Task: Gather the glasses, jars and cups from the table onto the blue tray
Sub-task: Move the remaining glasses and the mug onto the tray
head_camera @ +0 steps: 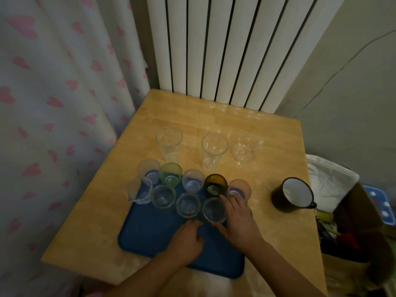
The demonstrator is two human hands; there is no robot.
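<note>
A blue tray (147,234) lies on the wooden table (267,129) and carries several small glasses and jars in two rows, among them a green glass (170,174) and an amber glass (215,185). My right hand (237,221) curls around a clear jar (214,210) in the front row. My left hand (186,241) rests on the tray just left of that jar, fingers bent. Off the tray stand two tall clear glasses (169,144) (213,151), a clear handled cup (246,150) and a dark mug with a white inside (292,195).
A white radiator (225,50) rises behind the table. A heart-patterned curtain (53,103) hangs at the left. A box with cloth and clutter (342,211) stands beyond the table's right edge.
</note>
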